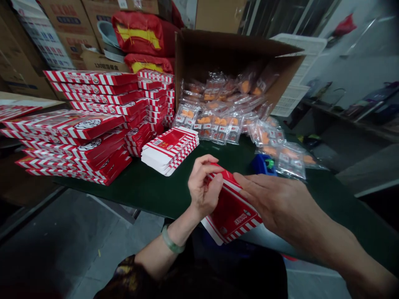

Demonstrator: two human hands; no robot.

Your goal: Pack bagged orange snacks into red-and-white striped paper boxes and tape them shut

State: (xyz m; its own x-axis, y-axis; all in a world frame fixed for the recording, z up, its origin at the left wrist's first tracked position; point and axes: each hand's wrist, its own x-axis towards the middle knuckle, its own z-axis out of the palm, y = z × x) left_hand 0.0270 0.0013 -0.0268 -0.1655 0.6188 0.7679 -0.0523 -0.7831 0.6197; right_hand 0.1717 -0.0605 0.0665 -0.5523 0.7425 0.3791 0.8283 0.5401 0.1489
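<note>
Near the table's front edge, a red box with white stripes (232, 211) is tilted between my two hands. My left hand (205, 185) pinches its upper left edge, thumb and fingers closed on it. Along the upper right side lies my right hand (271, 197), its fingers together against the box; their tips are partly hidden. A stack of flat red and white cartons (170, 147) rests on the green table (146, 195) beyond my left hand. A blue tape dispenser (263, 165) stands just past my right hand.
Piles of striped boxes (93, 124) fill the table's left side. An open cardboard box (233, 50) lies at the back, with clear packets (218, 120) spilling from it toward the right. Red bundles (145, 35) and white crates (291, 83) stand behind.
</note>
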